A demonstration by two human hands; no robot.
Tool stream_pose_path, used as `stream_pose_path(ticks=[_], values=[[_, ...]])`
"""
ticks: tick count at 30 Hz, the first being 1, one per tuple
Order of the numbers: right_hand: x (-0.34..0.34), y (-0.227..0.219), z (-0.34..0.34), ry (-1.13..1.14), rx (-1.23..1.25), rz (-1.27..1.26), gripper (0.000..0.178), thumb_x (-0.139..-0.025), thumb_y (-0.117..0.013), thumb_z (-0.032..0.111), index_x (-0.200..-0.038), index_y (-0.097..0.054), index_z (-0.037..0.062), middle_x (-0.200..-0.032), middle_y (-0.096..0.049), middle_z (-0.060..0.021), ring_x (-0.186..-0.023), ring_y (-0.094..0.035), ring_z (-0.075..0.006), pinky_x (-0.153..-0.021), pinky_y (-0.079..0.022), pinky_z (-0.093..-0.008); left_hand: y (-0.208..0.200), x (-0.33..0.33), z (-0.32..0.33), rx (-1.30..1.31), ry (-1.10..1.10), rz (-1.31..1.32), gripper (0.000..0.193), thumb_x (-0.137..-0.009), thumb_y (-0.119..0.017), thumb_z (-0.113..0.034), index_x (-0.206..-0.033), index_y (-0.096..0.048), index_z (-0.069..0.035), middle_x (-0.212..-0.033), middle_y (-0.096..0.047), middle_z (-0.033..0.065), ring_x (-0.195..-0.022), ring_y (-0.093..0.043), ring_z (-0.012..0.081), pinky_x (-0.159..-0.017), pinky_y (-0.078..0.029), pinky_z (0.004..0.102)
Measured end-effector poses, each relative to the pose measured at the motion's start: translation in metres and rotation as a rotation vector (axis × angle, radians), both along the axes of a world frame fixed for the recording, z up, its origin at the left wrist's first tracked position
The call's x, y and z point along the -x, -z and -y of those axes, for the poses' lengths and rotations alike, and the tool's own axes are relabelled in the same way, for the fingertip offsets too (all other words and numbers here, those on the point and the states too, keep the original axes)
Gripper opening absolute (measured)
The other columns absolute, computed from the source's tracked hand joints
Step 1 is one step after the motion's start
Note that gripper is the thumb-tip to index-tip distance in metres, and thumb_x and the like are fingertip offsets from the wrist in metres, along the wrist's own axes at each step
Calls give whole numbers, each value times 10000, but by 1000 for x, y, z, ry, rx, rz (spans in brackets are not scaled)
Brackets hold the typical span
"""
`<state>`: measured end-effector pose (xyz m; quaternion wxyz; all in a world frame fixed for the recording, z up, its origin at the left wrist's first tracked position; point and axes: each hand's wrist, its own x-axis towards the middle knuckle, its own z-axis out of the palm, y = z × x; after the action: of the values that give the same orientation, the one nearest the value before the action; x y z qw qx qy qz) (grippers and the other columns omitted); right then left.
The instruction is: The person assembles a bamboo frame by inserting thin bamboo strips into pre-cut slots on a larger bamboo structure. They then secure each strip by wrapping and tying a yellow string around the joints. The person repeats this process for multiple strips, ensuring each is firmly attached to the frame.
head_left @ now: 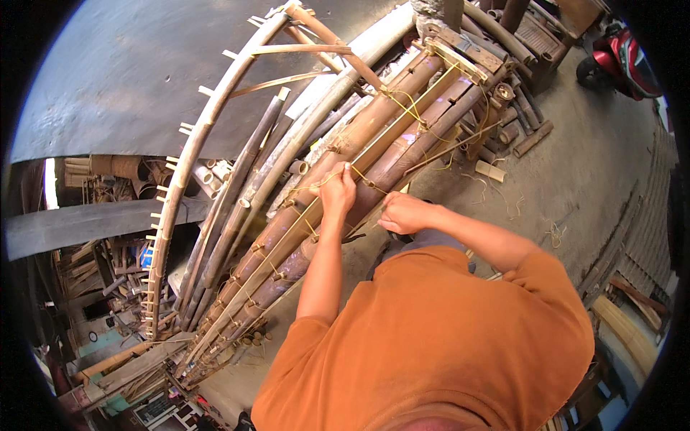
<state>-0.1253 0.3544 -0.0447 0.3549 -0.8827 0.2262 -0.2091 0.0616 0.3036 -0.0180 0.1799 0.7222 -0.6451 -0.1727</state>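
left hand pinching yellow cord atop brown bamboo poles | right hand gripping same cord just beside, fingers closed | poles tied side by side, leaning frame | red scooter far right

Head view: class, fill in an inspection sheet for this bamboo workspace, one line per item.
Surface: bare concrete floor, dusty, with fibre scraps.
Job's things: brown bamboo poles laid side by side, lashed with yellow cord.
Clutter: short bamboo offcuts on the floor; curved pegged bamboo frame alongside.
Grippers: left hand pinches the cord on the poles; right hand closed beside them, fingers curled.
Cables: nothing seen.
Surroundings: red scooter at upper right; stacked timber at left.
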Motion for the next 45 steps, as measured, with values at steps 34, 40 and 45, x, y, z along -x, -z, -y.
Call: stream_pose_path(ticks=[34,40,45], values=[[-267,-55,64,613,23,-453,593,-967,-352,568,-1033,-717,105,-1006,-678,-200,-978,-617,-352,-872,-425,-522,18,-186,-80,-59,170,-186,366,-965,-483,-369,-1164,-657,-115,-1071,-660,239,-1046,-615,414,-875,-473,484],[-211,-124,-26,106,-635,264,430,-953,-531,320,-635,-535,30,-584,-534,-93,-551,-471,-226,-642,-442,-352,21,-200,-81,-125,135,-189,376,-982,-452,-386,-1144,-667,-124,-1031,-674,216,-1003,-627,423,-843,-483,484],[-187,17,-104,213,-40,224,469,-956,-508,294,-560,-537,44,-590,-558,-162,-677,-578,-331,-900,-445,-419,-6,-184,-73,26,191,-298,255,-967,-530,-249,-972,-704,-63,-889,-708,165,-877,-685,288,-790,-503,405]])
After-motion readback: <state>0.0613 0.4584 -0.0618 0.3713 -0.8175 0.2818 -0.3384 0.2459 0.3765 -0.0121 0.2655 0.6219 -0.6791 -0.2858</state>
